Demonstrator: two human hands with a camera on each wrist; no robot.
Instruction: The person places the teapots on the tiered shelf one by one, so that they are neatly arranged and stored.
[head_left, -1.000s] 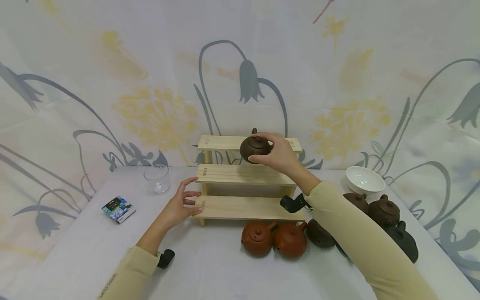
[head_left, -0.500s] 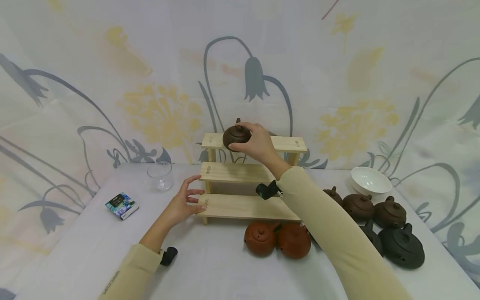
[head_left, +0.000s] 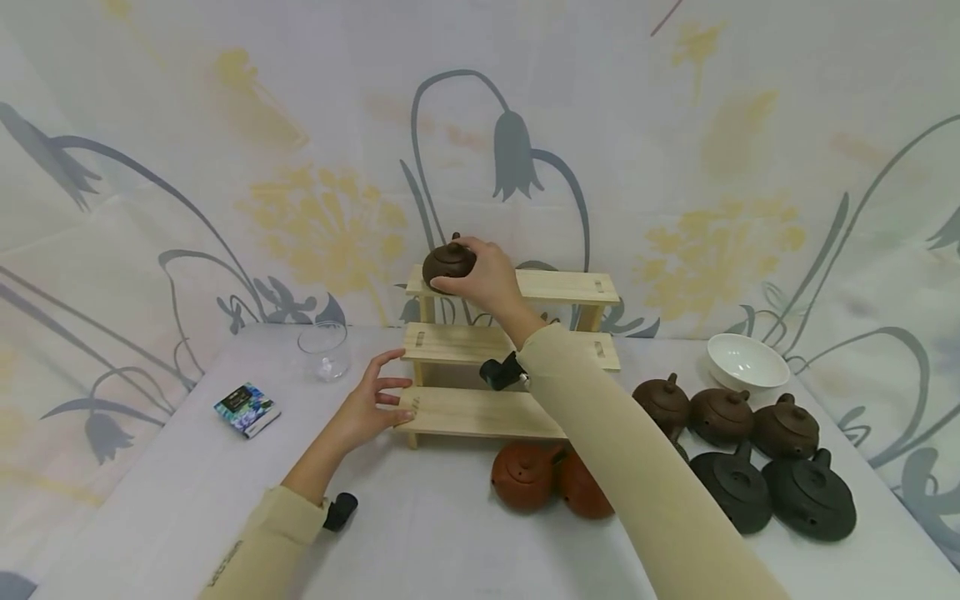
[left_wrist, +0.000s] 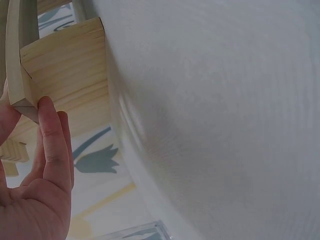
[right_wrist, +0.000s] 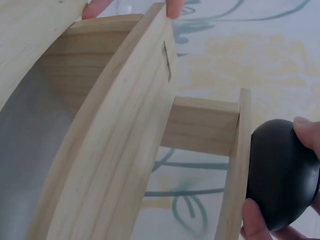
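Quite round, the dark brown teapot point(head_left: 446, 262)

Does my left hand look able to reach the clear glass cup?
Likely yes: nothing visible lies between your left hand and the glass cup, though that hand holds the pale three-tier wooden stand.

Location: screened tabletop station; wider room type indeterminable. Indicators: flower-patterned backdrop point(head_left: 615, 150) behind the right hand point(head_left: 489, 280), white-covered table point(head_left: 435, 525) below the left hand point(head_left: 367, 411), black wrist-worn camera point(head_left: 495, 373) near each hand.
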